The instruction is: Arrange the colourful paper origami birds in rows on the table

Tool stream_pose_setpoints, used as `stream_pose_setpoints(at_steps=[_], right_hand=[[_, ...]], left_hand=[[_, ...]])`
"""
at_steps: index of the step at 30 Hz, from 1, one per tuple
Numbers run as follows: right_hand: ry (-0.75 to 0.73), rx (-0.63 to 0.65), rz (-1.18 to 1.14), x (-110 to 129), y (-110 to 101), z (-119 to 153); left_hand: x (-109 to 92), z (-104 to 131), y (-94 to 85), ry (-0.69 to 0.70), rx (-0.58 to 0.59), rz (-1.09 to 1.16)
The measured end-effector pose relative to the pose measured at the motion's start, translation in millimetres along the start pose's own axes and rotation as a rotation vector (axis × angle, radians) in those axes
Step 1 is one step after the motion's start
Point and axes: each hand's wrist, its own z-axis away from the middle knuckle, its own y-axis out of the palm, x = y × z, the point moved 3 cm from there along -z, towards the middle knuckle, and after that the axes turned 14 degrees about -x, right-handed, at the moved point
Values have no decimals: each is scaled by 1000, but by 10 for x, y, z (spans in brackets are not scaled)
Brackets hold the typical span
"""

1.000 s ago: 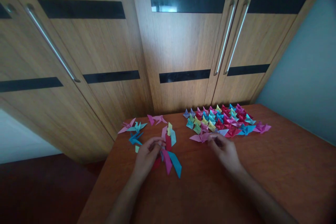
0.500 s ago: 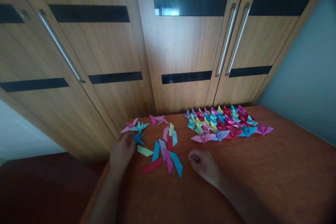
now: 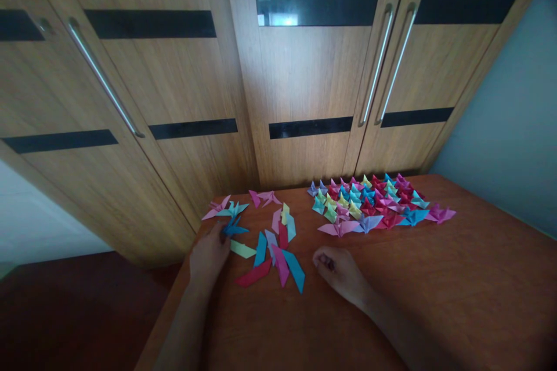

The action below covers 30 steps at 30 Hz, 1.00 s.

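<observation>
The fingers of the left hand are bent inward and touch the left side of a blue folded-paper crane; their tips are partly hidden, so how firmly they are closed on it cannot be told. The fingers of the right hand are curled into a loose fist resting on the reddish-brown wooden table, and whether anything lies inside cannot be seen. Just beyond the blue crane sit a light blue paper crane and, to its left, a pink paper crane. A pale green slanted paper piece lies just beside the left hand. Between the hands, a blue paper piece, a red paper piece, a lavender paper piece, a magenta paper piece and a longer blue paper piece fan out, with a small multicoloured paper cluster above them. Farther back is a pink winged paper fold. Beyond the right hand, a block of multicoloured paper cranes stands in close rows toward the table's back edge. Behind rises a wood-grain cabinet with black panels and long metal handles.
</observation>
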Motion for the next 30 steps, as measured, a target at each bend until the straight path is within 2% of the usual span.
stream_pose_setpoints(at_steps=[7,9,11,15,18,22,26,28,30], right_hand=[[7,-3,5,8,2,-6],[21,3,-16,6,2,-11],[52,8,-59,-2,3,-21],[252,38,-325,-19,28,-63],[417,69,-598,43,81,-114],[538,101,-799,176,205,-182],[540,116,-808,210,323,-189],[515,88,-771,186,334,-176],[484,37,-701,151,306,-166]], left_hand=[[12,-15,-40,-48,-11,99],[-14,-36,-39,-70,-42,280],[-97,-39,-33,-100,-37,560],[-457,81,-42,-194,148,1076],[-768,249,-60,-253,324,1263],[-1044,444,-40,-219,505,1364],[-1171,566,16,-129,665,1428],[-1185,586,35,-122,688,1441],[-1156,566,39,-168,627,1406]])
